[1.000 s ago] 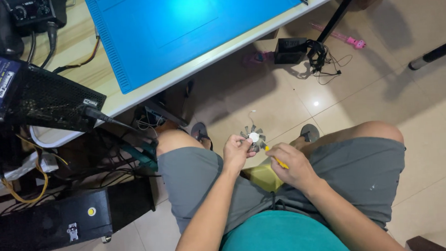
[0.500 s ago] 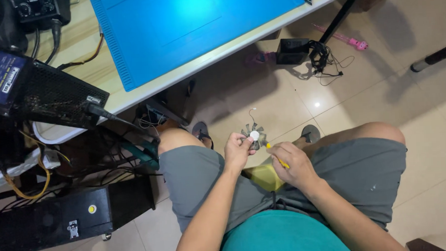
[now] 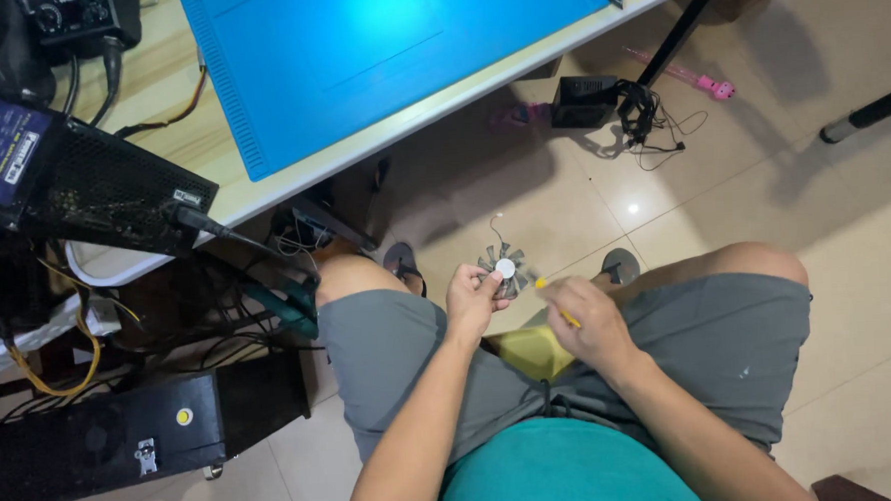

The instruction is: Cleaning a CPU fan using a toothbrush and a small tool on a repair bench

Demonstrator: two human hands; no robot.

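Left hand (image 3: 475, 301) grips small fan (image 3: 504, 269); right hand (image 3: 591, 321) beside, holding yellow tool (image 3: 567, 317).

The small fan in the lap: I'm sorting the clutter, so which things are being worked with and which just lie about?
In hand:
small fan, in left hand
yellow tool, in right hand

Lying about:
blue mat
black power supply
black adapter
pink toy

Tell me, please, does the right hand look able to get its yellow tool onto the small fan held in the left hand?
Probably yes. The right hand holds the yellow tool with its tip right beside the small fan, which the left hand holds up above the lap; nothing lies between them.
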